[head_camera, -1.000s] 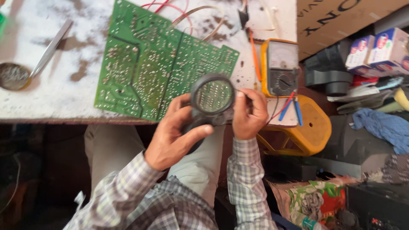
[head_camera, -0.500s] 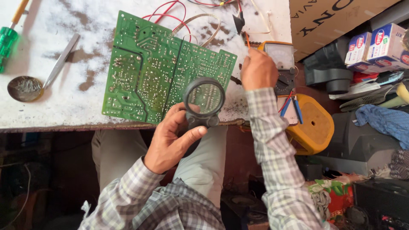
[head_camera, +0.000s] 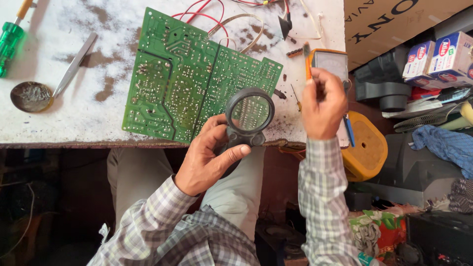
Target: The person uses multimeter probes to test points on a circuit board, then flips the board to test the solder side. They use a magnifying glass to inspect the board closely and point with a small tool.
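Observation:
A large green circuit board (head_camera: 187, 79) lies solder side up on the white stained bench (head_camera: 74, 118). My left hand (head_camera: 207, 157) grips a round black magnifying glass (head_camera: 249, 112) by its handle, holding the lens over the board's near right corner. My right hand (head_camera: 322, 101) is raised to the right of the board, fingers closed on a thin orange-handled tool (head_camera: 307, 61) that points up. Behind that hand sits a yellow multimeter (head_camera: 331, 61).
Red wires (head_camera: 204, 15) run off the board's far edge. Tweezers (head_camera: 74, 64), a small round tin (head_camera: 30, 96) and a green screwdriver (head_camera: 11, 39) lie at the left. A cardboard box (head_camera: 394, 19), small boxes (head_camera: 438, 54) and a yellow round object (head_camera: 364, 148) crowd the right.
My right hand left the magnifying glass, reached to the bench by the multimeter and now holds the thin orange tool, lifted. My left hand keeps the magnifier over the board.

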